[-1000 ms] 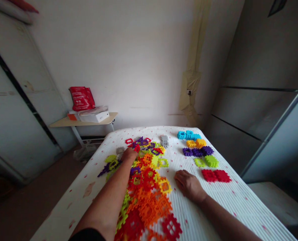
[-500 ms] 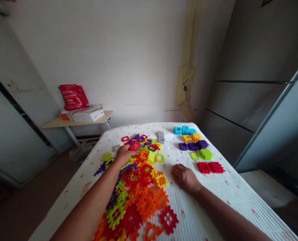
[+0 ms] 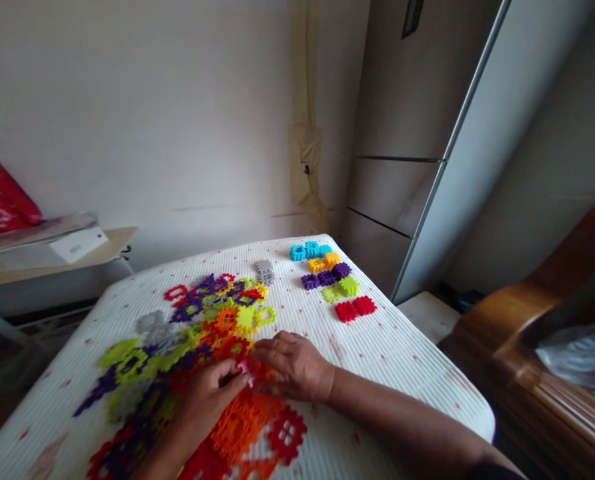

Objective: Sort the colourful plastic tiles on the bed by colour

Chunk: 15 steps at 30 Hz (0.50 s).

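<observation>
My left hand [image 3: 216, 388] is over the middle of a heap of plastic interlocking tiles [image 3: 235, 423], thumb and finger pinched on a small red tile [image 3: 245, 372] that looks pinkish in the light. Facing it from the right, my right hand [image 3: 300, 365] reaches over the heap's edge. Its fingers and thumb are apart beside the red tiles; whether they touch one is hard to see. Nearer me lies a dark red window-patterned tile [image 3: 287, 435]. The heap mixes orange, red, purple, lime, yellow and grey pieces.
Sorted groups line the table's right side: blue tiles [image 3: 311, 251], yellow tiles [image 3: 324, 261], purple tiles [image 3: 326, 275], lime tiles [image 3: 348, 287] and red tiles [image 3: 355, 309]. A grey stack [image 3: 265, 271] stands apart. A wooden chair [image 3: 542, 313] is at right, a side table [image 3: 120, 240] at left.
My left hand has come back from the heap's far side toward me with a red tile. My right hand has moved left from the cloth onto the heap. The view has turned right.
</observation>
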Tool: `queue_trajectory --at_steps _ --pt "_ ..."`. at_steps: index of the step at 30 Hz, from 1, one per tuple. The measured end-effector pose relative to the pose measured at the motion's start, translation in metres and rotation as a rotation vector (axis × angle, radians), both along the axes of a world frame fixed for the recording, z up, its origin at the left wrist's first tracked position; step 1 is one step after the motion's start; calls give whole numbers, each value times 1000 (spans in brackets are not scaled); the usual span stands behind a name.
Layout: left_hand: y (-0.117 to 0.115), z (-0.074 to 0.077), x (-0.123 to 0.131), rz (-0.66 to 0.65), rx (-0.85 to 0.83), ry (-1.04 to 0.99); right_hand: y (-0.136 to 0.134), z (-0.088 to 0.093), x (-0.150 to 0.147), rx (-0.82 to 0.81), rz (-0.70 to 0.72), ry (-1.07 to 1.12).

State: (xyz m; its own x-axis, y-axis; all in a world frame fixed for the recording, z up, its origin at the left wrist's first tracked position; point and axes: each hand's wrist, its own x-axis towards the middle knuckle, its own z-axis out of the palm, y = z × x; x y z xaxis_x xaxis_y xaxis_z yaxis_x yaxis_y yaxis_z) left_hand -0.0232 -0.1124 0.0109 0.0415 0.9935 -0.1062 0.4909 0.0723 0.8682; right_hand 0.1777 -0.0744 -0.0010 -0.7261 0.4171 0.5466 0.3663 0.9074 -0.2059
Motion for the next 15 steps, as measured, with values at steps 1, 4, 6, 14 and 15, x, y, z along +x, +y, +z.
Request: queue_trajectory --at_steps 1,4,6,14,15 --pt "-1 -2 2 -4 -5 -3 -1 -1 -1 17 -12 -23" --pt "-4 -7 6 -37 -39 -50 -3 -5 -1 52 -49 -61" --pt "-5 -9 6 -48 -54 -77 -3 -5 0 62 -65 -74" --pt "-6 -16 6 -77 -61 -63 -10 0 -3 137 -64 -141" --pt "-6 -16 6 -79 -48 -57 -10 2 -2 133 -58 -143"
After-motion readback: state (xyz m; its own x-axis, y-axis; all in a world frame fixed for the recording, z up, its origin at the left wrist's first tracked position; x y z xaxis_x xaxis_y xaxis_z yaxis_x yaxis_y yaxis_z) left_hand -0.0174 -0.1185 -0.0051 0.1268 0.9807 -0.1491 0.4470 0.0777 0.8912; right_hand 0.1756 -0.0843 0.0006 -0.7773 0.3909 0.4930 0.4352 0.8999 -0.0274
